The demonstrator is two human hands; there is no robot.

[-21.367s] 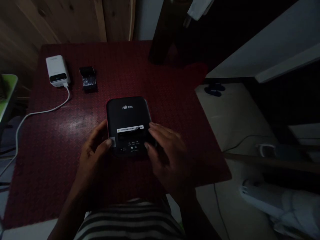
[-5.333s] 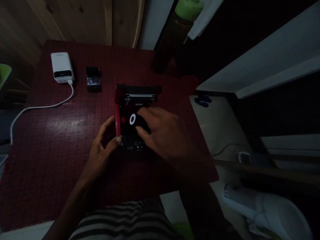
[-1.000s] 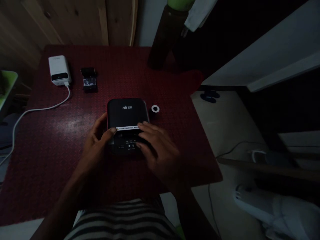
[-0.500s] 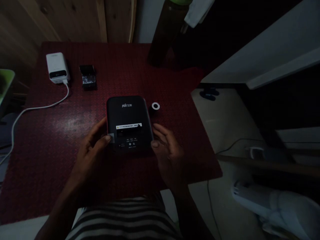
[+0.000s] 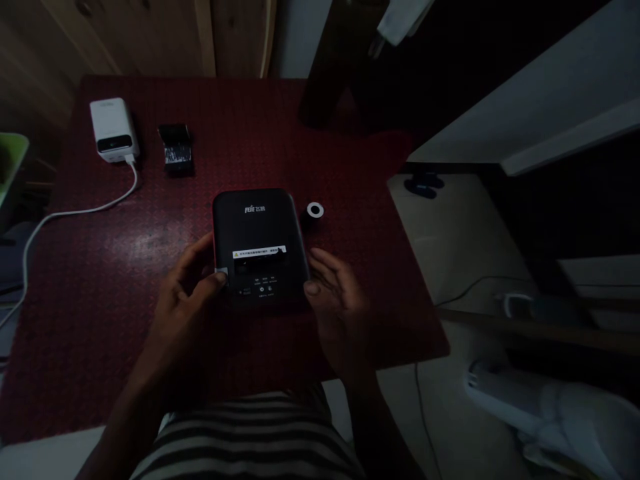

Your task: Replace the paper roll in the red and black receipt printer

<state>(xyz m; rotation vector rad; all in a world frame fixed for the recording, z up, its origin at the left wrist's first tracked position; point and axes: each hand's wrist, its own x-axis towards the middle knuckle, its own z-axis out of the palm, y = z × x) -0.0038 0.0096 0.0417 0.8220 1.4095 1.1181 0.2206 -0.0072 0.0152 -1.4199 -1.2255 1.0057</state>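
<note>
A black label printer (image 5: 257, 230) with white lettering, a white warning strip and a dark slot lies on the red table. My left hand (image 5: 185, 293) grips its left side, the thumb on a small pale sticker at the lower left corner and the fingers curled along the edge. Against the right side, my right hand (image 5: 335, 293) has its thumb at the edge and its fingers bent along the side; their tips are partly hidden. Just beyond the printer's right edge lies a small roll (image 5: 315, 211) with a white ring-shaped end around a dark core.
At the back left of the red table (image 5: 240, 133) are a white power bank (image 5: 113, 130) with a plugged-in white cable (image 5: 90, 212), and a small black open case (image 5: 177, 150). A tall dark bottle (image 5: 327, 80) stands at the back. Slippers (image 5: 423, 185) lie on the floor at right.
The camera view has shifted slightly. Both hands stay on the sides of the printer, which has not visibly moved on the table.
</note>
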